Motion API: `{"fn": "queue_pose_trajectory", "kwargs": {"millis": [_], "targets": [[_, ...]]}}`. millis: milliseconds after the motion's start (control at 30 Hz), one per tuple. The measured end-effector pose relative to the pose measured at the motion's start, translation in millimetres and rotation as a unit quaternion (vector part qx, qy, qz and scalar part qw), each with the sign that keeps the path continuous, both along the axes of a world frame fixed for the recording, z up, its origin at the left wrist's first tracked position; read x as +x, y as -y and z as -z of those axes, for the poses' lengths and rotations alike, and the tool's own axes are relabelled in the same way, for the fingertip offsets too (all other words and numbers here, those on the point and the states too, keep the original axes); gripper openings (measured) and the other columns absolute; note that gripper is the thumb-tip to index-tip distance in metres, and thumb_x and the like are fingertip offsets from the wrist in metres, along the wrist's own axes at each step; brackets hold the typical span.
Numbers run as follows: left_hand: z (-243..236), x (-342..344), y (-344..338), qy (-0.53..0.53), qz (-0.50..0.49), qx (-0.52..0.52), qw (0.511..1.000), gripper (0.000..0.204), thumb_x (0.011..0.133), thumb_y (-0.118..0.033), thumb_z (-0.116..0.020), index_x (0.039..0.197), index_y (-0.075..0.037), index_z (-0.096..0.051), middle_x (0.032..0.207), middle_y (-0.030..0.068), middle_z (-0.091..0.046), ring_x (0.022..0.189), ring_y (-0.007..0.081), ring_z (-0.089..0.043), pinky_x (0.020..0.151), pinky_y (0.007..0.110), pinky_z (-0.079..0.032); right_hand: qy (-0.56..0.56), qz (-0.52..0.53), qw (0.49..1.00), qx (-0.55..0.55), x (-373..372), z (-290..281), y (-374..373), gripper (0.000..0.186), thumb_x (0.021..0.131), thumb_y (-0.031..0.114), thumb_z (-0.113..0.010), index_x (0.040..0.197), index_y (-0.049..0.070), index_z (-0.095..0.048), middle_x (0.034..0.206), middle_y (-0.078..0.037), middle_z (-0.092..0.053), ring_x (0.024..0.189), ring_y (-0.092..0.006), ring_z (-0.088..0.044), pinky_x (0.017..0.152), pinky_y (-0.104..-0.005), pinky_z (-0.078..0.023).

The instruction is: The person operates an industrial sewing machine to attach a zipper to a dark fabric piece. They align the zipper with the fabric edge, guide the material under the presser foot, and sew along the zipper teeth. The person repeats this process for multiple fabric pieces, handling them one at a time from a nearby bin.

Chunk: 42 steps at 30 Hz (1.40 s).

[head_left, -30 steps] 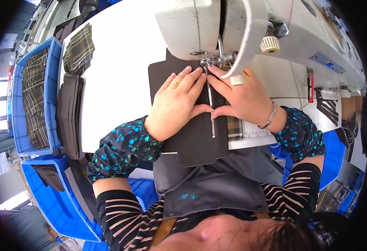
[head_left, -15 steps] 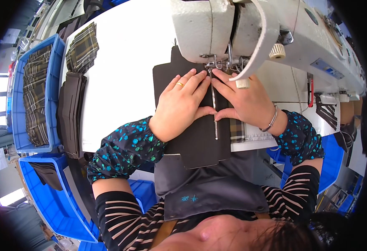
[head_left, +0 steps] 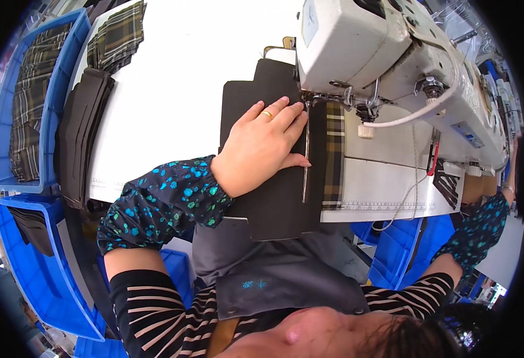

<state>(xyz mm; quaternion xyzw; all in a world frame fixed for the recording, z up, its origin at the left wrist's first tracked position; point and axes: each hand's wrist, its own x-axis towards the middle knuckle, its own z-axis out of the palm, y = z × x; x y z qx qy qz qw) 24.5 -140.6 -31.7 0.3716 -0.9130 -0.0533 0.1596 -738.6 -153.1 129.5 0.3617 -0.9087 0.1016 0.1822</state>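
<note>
My left hand (head_left: 265, 140) lies flat on a dark fabric piece (head_left: 250, 89), fingers spread, beside a long metal zipper strip (head_left: 305, 179) that runs up under the presser foot (head_left: 308, 98) of a white sewing machine (head_left: 357, 53). Plaid fabric (head_left: 333, 161) shows along the piece's right side. My right hand (head_left: 509, 188) is out at the far right edge, beyond the machine's head; only wrist and part of it show, and its fingers cannot be made out.
On the white table (head_left: 184, 71), a plaid stack (head_left: 113, 36) and dark cut pieces (head_left: 80, 137) sit at left. Blue bins hold plaid (head_left: 38, 101) and dark pieces (head_left: 29, 230). A red-handled tool (head_left: 434, 152) and black strips (head_left: 444, 182) lie right, near another blue bin (head_left: 393, 256).
My right hand has left the zipper and moved far right. The view has shifted, so the machine appears further right. My left hand remains on the dark piece.
</note>
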Motion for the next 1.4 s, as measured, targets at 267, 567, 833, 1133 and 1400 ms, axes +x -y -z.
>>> {"fn": "queue_pose_trajectory", "kwargs": {"millis": [267,567,833,1133,1400], "targets": [[0.6,4.1,-3.2,0.021,-0.02,0.009,1.0,0.075,0.085,-0.053,-0.077,0.141,-0.005,-0.063,0.146,0.0078,-0.061,0.14,0.028,-0.055,0.114,0.048,-0.048,0.299,-0.166,0.819,-0.461,54.9,122.1,-40.6,0.048,0.107,0.031,-0.064,0.14,-0.004,-0.064,0.136,-0.014,-0.068,0.12,-0.0246,-0.066,0.099,-0.0379,-0.056],[3.5,5.5,-2.1,-0.007,-0.018,0.0,1.0,0.074,0.085,-0.053,-0.076,0.141,-0.005,-0.064,0.145,0.0071,-0.061,0.14,0.0275,-0.055,0.114,0.048,-0.048,0.374,-0.162,0.766,-0.496,19.2,125.5,-74.8,0.045,0.111,0.031,-0.058,0.144,0.0,-0.057,0.135,-0.013,-0.068,0.117,-0.026,-0.069,0.096,-0.0379,-0.059],[9.2,3.1,-3.2,0.007,-0.03,-0.022,0.999,0.075,0.083,-0.055,-0.076,0.138,-0.005,-0.066,0.143,0.0069,-0.062,0.138,0.0265,-0.057,0.112,0.046,-0.051,0.457,-0.211,0.7,-0.506,33.4,156.1,-70.2,0.044,0.111,0.028,-0.053,0.147,0.002,-0.055,0.138,-0.014,-0.066,0.122,-0.0272,-0.067,0.097,-0.0399,-0.06],[5.2,2.6,-4.9,0.027,-0.035,-0.016,0.999,0.075,0.084,-0.056,-0.075,0.138,-0.005,-0.066,0.141,0.0065,-0.064,0.137,0.0263,-0.058,0.111,0.046,-0.051,0.461,-0.249,0.716,-0.462,42.2,174.2,-70.2,0.045,0.109,0.025,-0.059,0.147,0.003,-0.056,0.14,-0.012,-0.065,0.122,-0.0239,-0.066,0.101,-0.0369,-0.057],[8.2,0.7,-5.2,0.019,-0.038,-0.019,0.999,0.075,0.083,-0.056,-0.075,0.137,-0.005,-0.067,0.141,0.0062,-0.065,0.138,0.0259,-0.058,0.111,0.046,-0.051,0.488,-0.234,0.687,-0.485,37.4,162.8,-76.8,0.049,0.11,0.033,-0.059,0.147,0.001,-0.056,0.141,-0.012,-0.066,0.124,-0.0233,-0.066,0.105,-0.0385,-0.054]]}}
